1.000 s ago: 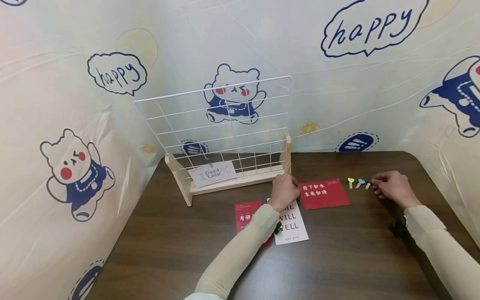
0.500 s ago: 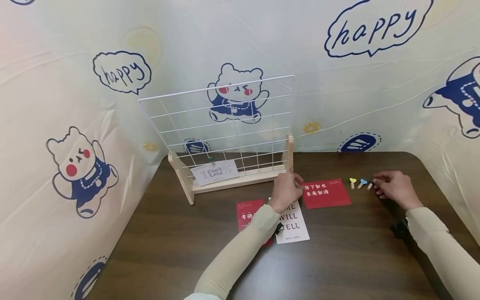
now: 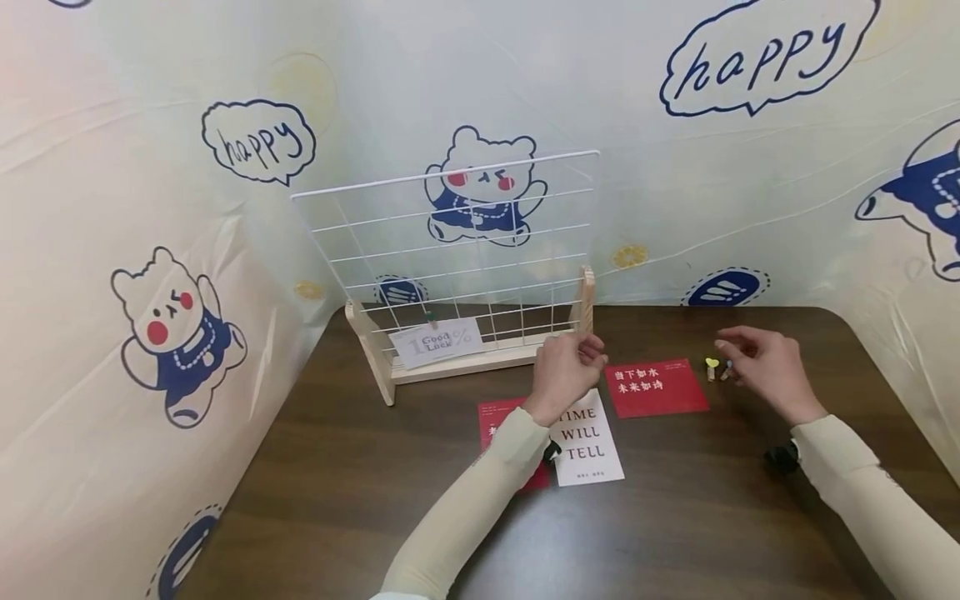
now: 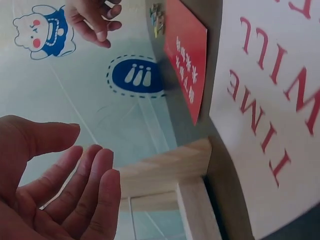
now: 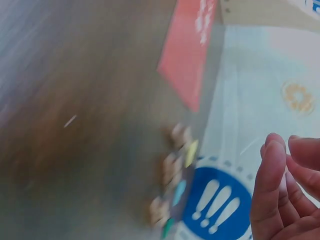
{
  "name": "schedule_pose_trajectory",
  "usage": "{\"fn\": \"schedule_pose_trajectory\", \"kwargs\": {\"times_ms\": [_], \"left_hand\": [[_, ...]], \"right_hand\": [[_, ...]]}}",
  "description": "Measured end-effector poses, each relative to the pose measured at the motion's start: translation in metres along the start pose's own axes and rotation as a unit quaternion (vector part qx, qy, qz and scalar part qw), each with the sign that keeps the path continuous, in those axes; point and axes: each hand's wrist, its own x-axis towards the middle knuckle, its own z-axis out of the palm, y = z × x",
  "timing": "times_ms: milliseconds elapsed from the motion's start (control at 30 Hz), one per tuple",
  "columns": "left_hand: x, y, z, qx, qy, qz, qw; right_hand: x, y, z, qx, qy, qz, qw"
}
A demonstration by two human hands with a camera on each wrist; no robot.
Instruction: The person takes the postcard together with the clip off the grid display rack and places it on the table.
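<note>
Two pale sleeves (image 3: 465, 508) reach from the bottom of the frame across a dark wooden table (image 3: 660, 533). Before me, just below centre, a white card (image 3: 588, 442) reading "TIME WILL TELL" lies beside a red card (image 3: 495, 417), half covered by the left forearm. Over the white card's top edge hangs the person's left hand (image 3: 561, 375), fingers loosely bent, thumb apart from them, nothing in its grasp. A second red card (image 3: 656, 392) with white characters lies flat right of centre. At its right, the right hand (image 3: 772, 371) is raised off the table, fingers gently curved, thumb near the forefinger, nothing seen between them. Beneath it sit the yellow peg (image 3: 712, 368) and blue peg (image 3: 726, 372); the right wrist view shows a green peg (image 5: 160, 215) completing the row. Behind, centre left, a wood-footed wire rack (image 3: 487, 361) carries a tilted "Good Luck" card (image 3: 437, 342), pinned by a small clip (image 3: 430, 319). A bear-printed curtain (image 3: 637, 192) fills the upper frame.
</note>
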Motion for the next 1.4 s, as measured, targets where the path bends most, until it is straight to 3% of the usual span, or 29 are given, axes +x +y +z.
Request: {"fn": "schedule_pose_trajectory", "kwargs": {"times_ms": [500,867,1400], "left_hand": [[-0.005,-0.011,-0.028,-0.011,0.061,-0.006,0.9981],[-0.012,-0.024,-0.041,-0.041,0.092,-0.022,0.9947],[-0.017,-0.033,-0.057,-0.02,0.13,-0.016,0.9912]], "right_hand": [[0.009,-0.056,0.019,0.033,0.011,-0.059,0.9977],[0.018,-0.081,0.038,0.044,0.022,-0.09,0.9947],[0.025,-0.107,0.065,0.065,-0.006,-0.113,0.9915]]}}
